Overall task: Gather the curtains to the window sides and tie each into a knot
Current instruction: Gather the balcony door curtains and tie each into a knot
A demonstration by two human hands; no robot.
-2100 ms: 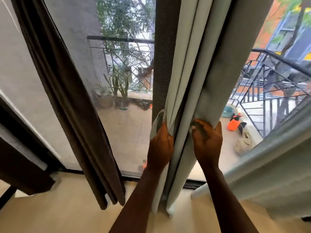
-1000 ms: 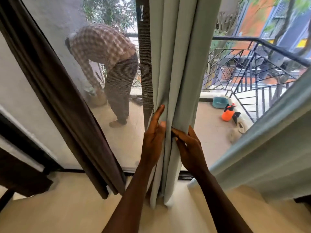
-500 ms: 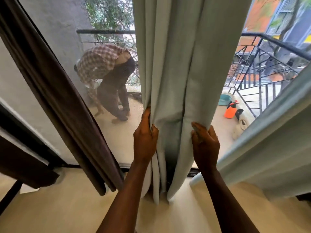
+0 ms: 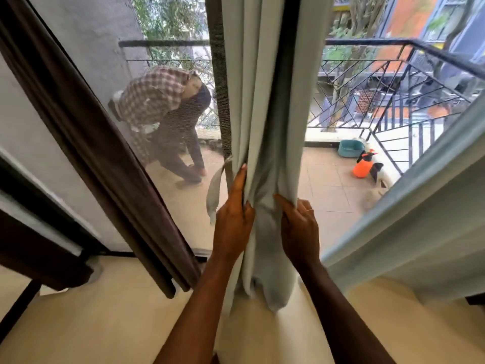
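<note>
Head camera: a person's left hand and right hand clutch the pale curtain, which hangs at the middle of the window. The fingers of both are curled tight into its folds, apparently bunching it into a rope for knotting. A brown curtain hangs at left. Another person bends over outside.

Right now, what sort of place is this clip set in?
Most likely a home room facing a balcony: floor-length pale curtain at the window, black railing outside, orange spray bottle on its tiles.
</note>
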